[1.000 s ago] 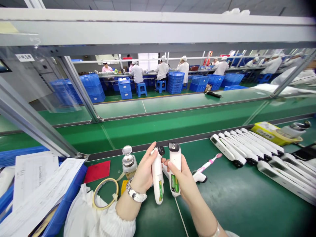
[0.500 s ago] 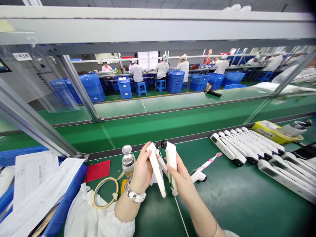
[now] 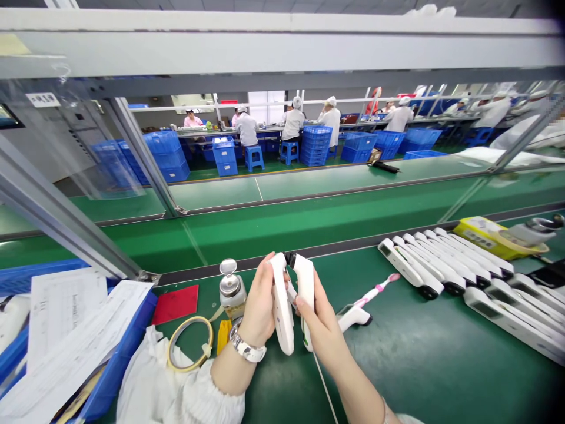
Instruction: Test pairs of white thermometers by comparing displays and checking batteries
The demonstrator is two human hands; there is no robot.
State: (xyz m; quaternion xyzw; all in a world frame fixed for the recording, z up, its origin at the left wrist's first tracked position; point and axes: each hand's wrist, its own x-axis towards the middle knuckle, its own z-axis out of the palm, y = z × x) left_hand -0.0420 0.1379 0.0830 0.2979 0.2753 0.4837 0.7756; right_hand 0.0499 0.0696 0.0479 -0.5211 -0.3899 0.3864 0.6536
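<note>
My left hand (image 3: 258, 309) is closed round a white handheld thermometer (image 3: 283, 312) with an angled head. My right hand (image 3: 324, 321) grips a second white thermometer (image 3: 304, 280), its black tip pointing left. The two heads are close together, held above the green table; whether they touch I cannot tell. Something small and white shows between them, mostly hidden. Just right of my right hand, another white thermometer (image 3: 355, 318) lies near a pink-and-white toothbrush (image 3: 375, 291). A dispenser bottle (image 3: 232, 288) with a raised metal lid stands left of my left hand.
Rows of white thermometers (image 3: 415, 271) lie at right, by a yellow tray (image 3: 481, 238). At left are a tape roll (image 3: 170, 348), white cloth (image 3: 148, 383), a red card (image 3: 176, 305) and a blue bin (image 3: 119, 359) with papers. A metal post (image 3: 143, 156) rises behind; co-workers sit beyond.
The left thermometer has turned so its broader face shows, and its head has come round towards the right one. The right thermometer remains gripped, its tip now close to the left one's head.
</note>
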